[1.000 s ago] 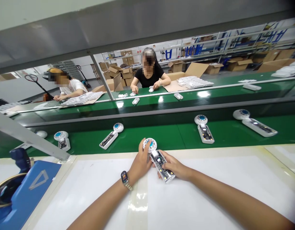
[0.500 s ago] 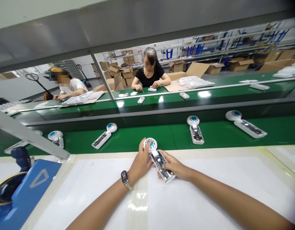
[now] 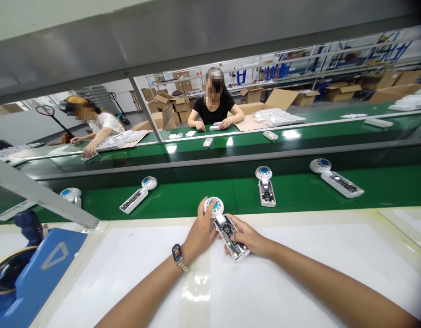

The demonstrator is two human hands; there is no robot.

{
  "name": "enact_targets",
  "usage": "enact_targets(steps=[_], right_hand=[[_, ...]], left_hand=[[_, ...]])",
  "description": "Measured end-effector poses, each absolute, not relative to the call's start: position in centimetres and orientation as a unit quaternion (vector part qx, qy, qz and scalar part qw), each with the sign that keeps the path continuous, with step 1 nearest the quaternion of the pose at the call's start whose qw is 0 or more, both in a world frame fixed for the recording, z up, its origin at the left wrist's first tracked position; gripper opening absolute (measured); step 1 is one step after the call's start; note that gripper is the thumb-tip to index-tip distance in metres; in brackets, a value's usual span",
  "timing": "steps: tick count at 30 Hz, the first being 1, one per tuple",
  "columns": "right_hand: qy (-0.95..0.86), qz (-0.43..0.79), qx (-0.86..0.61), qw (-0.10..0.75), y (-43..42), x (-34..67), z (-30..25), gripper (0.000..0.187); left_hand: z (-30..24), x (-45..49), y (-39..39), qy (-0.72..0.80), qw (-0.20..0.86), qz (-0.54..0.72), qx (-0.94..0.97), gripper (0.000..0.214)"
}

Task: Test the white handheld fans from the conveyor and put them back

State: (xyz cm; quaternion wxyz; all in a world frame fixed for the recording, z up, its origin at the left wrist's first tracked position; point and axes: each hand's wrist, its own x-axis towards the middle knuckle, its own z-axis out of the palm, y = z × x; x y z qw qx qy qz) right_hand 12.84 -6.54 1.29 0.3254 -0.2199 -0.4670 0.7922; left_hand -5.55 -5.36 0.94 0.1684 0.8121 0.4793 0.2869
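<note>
Both my hands hold one white electronic handheld device, tilted over the table's far edge. Its round head has a blue centre ringed by dark slots, and its long body shows a circuit board with small yellow squares. My left hand closes round the head and neck, fingers over the top. Lower down, my right hand grips the body, thumb on the board and fingers partly hidden underneath. Beyond them, similar devices lie on the green belt, among them one at right and one at left.
A blue tape dispenser stands at the left on the white-covered table. A slanted metal post rises beside it. Across a second belt carrying white casings, two people work with their hands near white parts. A metal beam spans overhead.
Devices on the near belt have shifted left, while casings on the far belt have moved right. The left co-worker's arm now reaches to the belt with a white part. My grip looks the same.
</note>
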Motion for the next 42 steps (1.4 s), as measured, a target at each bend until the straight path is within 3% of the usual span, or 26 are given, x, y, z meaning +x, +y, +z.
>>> enact_targets(steps=[6,11,16,19,22,27,36,42], right_hand=[[-0.466,0.776,-0.237,0.352,-6.7,12.7,1.0,0.058],[-0.448,0.714,-0.277,0.461,-6.0,12.7,0.6,0.067],[-0.449,0.528,-0.349,0.631,-3.6,15.0,-0.1,0.065],[-0.467,0.4,-0.41,0.673,-1.5,17.3,-0.7,0.066],[-0.459,0.326,-0.503,0.656,0.3,19.3,-1.2,0.064],[-0.475,0.283,-0.633,0.542,1.3,20.3,-1.5,0.055],[-0.54,0.27,-0.591,0.535,1.7,19.9,-2.4,0.038],[-0.557,0.277,-0.585,0.52,1.1,19.4,-1.6,0.037]], left_hand=[[0.9,-5.5,-5.4,0.469,0.169,0.339,0.798,0.068],[0.6,-5.6,-5.3,0.473,0.17,0.362,0.785,0.072],[0.8,-5.5,-5.4,0.473,0.178,0.331,0.797,0.069],[1.3,-5.4,-5.6,0.481,0.202,0.315,0.792,0.069],[1.8,-5.3,-5.7,0.496,0.207,0.329,0.777,0.069],[1.8,-5.4,-5.8,0.512,0.209,0.344,0.759,0.069],[1.0,-5.6,-5.3,0.505,0.206,0.349,0.762,0.075],[0.6,-5.8,-5.2,0.508,0.205,0.337,0.766,0.069]])
